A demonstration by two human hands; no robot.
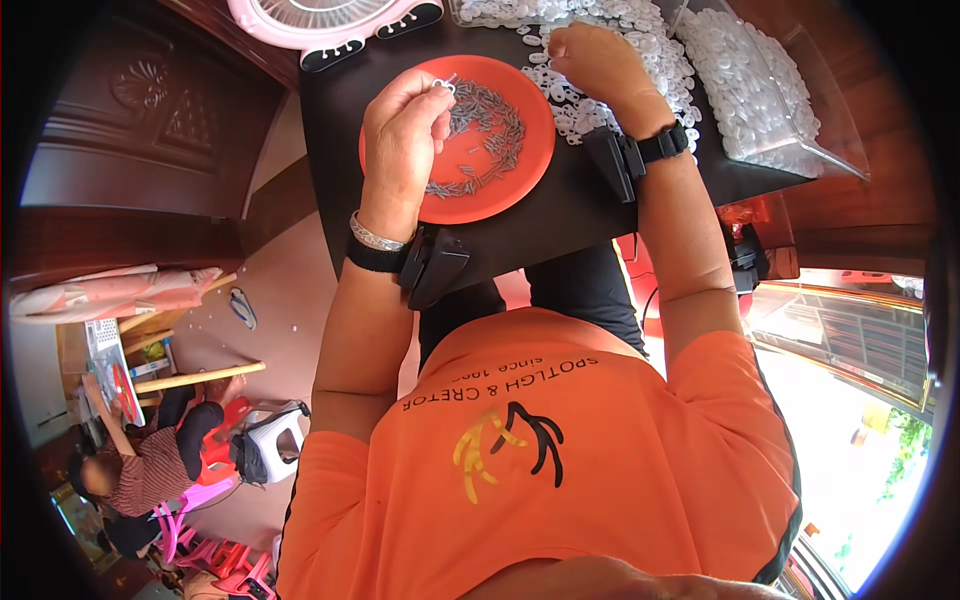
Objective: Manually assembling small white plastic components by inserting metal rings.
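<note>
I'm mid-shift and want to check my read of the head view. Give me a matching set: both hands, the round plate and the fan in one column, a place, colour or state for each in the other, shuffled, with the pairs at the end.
Column one
1. Left hand
2. Right hand
3. Round plate
4. Fan

Column two
A. Nearest the loose white pieces
B. Pink, by the far left corner of the black table
C. Pinching a small white piece
D. Orange-red, scattered with grey pins

Right pairs: 1-C, 2-A, 3-D, 4-B
</note>
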